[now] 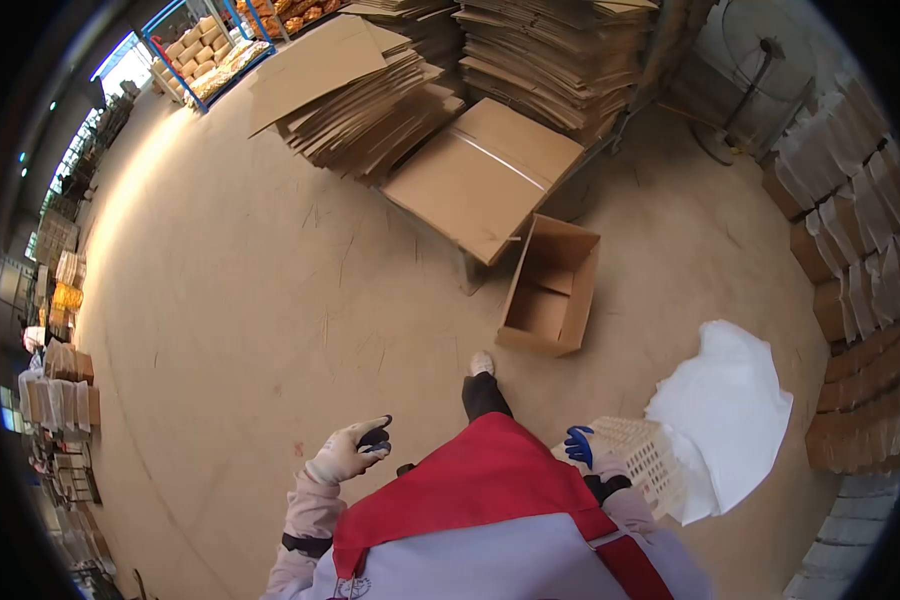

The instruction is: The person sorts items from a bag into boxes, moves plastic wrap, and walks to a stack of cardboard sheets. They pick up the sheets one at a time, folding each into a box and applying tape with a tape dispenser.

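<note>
Your left hand (350,452), gloved, hangs free at your side with the fingers curled loosely together on nothing; dark fingertips point forward over the bare floor (220,300).

Centre ahead: an open carton (548,290) lies tipped on the floor, well apart from both hands, just below a flat cardboard sheet (485,175) that leans off the stacked flattened boxes (355,95).

Your right hand (582,447), in a blue-tipped glove, is closed on the rim of a white plastic crate (642,462) held at hip height. A white bag (722,405) drapes over its far end.

The crate looks light and stiff, with a lattice wall; the rim or grid holes seem the sound place to grip. The bag looks limp and slippery, and could slide off.
</note>
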